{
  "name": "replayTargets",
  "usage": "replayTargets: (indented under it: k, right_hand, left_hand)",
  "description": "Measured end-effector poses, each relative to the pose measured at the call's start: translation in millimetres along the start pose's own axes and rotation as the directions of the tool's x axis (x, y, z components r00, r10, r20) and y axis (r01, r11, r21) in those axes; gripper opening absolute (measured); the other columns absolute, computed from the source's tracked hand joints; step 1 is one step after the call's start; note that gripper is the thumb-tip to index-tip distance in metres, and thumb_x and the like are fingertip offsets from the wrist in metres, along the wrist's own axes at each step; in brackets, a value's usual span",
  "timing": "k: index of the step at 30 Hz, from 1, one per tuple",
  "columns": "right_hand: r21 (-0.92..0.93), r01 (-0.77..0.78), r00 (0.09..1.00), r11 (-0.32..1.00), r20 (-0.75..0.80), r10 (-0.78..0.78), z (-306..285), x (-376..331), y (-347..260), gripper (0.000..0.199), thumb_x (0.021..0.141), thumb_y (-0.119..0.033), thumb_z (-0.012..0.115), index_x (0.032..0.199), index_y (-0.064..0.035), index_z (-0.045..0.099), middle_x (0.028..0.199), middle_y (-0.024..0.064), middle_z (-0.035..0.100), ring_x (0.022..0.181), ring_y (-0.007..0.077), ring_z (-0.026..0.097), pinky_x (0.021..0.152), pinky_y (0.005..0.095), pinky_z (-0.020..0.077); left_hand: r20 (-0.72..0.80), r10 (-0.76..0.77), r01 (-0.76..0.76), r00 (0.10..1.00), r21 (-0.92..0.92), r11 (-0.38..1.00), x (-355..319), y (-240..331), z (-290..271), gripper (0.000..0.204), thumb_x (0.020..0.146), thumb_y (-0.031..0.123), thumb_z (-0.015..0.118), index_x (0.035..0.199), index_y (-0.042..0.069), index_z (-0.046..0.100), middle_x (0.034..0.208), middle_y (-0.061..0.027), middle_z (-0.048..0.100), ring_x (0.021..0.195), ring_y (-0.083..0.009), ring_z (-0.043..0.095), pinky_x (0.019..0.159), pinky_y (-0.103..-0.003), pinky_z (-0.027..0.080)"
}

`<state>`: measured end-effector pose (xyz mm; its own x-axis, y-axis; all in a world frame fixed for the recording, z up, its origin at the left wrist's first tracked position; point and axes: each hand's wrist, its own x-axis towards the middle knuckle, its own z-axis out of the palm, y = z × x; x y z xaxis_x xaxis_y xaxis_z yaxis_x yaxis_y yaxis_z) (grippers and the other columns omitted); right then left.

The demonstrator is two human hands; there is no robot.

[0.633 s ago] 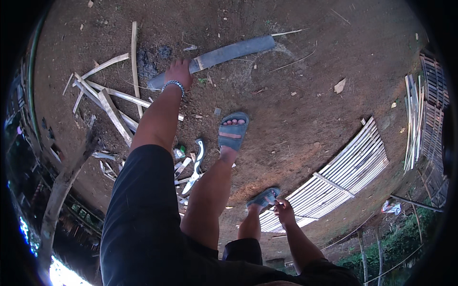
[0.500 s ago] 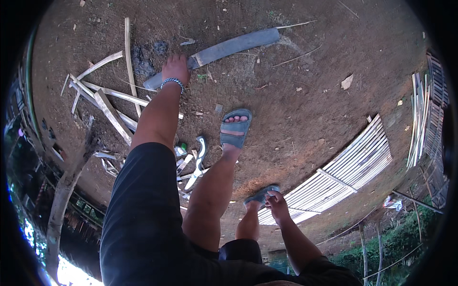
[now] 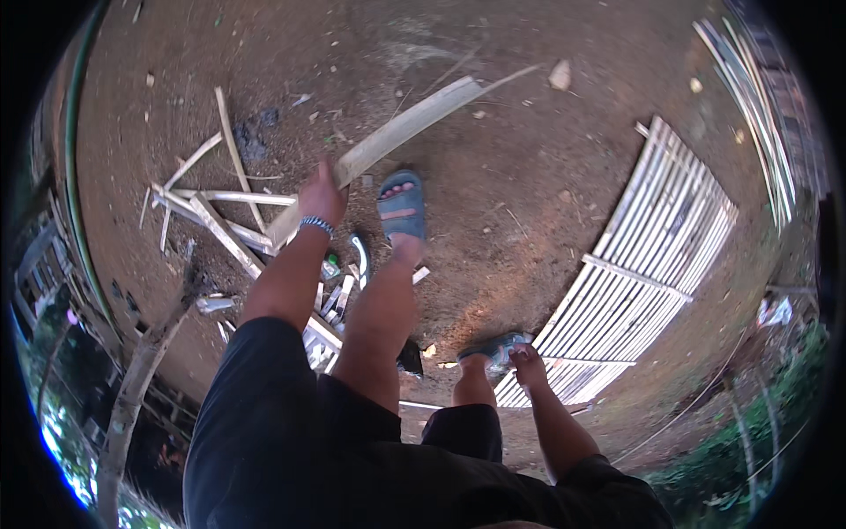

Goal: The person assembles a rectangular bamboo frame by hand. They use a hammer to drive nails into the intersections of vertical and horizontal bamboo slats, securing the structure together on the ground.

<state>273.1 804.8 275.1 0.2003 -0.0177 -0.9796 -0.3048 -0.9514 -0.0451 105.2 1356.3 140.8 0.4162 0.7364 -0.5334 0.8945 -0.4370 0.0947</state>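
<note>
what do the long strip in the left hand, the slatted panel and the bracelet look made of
Long strip: probably split bamboo, matte and pale, with a thin splintered tail at its far end. Slatted panel: likely bamboo or wood, pale, unpainted-looking, in narrow parallel strips. Bracelet: seemingly metal, silvery, chain-like.

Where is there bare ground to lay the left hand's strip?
Mostly bare dirt lies between the forward sandal and the slatted panel, and also above the strip in the picture. It is crowded left of the left hand, where sticks cross, and below it, among wood scraps. The right hand is close to the rear sandal and panel.
</note>
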Motion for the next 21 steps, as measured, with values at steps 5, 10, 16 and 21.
replayTargets:
  k: [5, 10, 16, 21]
  right_hand:
    - [0.095, 0.197, 0.973, 0.976, -0.139, -0.183, -32.5, -17.1, 69.0, 0.025, 0.102, -0.023, 0.063, 0.120, -0.0050, 0.066, 0.111, 0.0162, 0.068, 0.091, 0.0281, 0.071, 0.085, 0.0401, 0.0564]
    - [0.197, 0.310, 0.905, 0.930, -0.360, -0.226, -72.1, -61.8, 237.4, 0.040, 0.094, -0.032, 0.071, 0.124, -0.0067, 0.066, 0.098, 0.0172, 0.074, 0.095, 0.0300, 0.072, 0.084, 0.0406, 0.0552]
    - [0.156, -0.078, 0.850, 0.985, -0.506, 0.148, -3.8, -72.0, 606.4, 0.049, 0.088, -0.038, 0.074, 0.125, -0.0065, 0.066, 0.115, 0.0186, 0.073, 0.107, 0.0308, 0.072, 0.093, 0.0418, 0.0556]
    - [0.094, -0.493, 0.836, 0.865, -0.222, 0.501, 108.2, -136.4, 709.8, 0.045, 0.088, -0.040, 0.075, 0.123, -0.0122, 0.067, 0.124, 0.0159, 0.071, 0.117, 0.0349, 0.067, 0.101, 0.0433, 0.0525]
  left_hand:
    - [0.276, 0.184, -0.094, 0.943, -0.310, 0.946, -142.6, 65.9, -49.1, 0.041, 0.095, 0.042, 0.072, 0.111, 0.004, 0.071, 0.097, -0.0216, 0.073, 0.092, -0.0390, 0.072, 0.084, -0.048, 0.055]
    - [0.265, 0.220, -0.082, 0.939, -0.446, 0.891, -262.4, 102.7, -43.6, 0.035, 0.102, 0.029, 0.066, 0.115, -0.003, 0.069, 0.090, -0.0104, 0.079, 0.077, -0.0155, 0.075, 0.070, -0.031, 0.058]
    - [0.422, 0.302, -0.166, 0.855, -0.328, 0.930, -361.0, 260.5, 23.6, 0.033, 0.094, 0.030, 0.077, 0.103, -0.001, 0.071, 0.087, -0.0084, 0.078, 0.076, -0.0126, 0.073, 0.069, -0.031, 0.058]
    - [0.499, 0.435, -0.164, 0.749, -0.497, 0.852, -414.7, 272.0, 111.6, 0.040, 0.081, 0.023, 0.086, 0.108, 0.000, 0.067, 0.087, -0.0108, 0.076, 0.077, -0.0173, 0.073, 0.071, -0.035, 0.057]
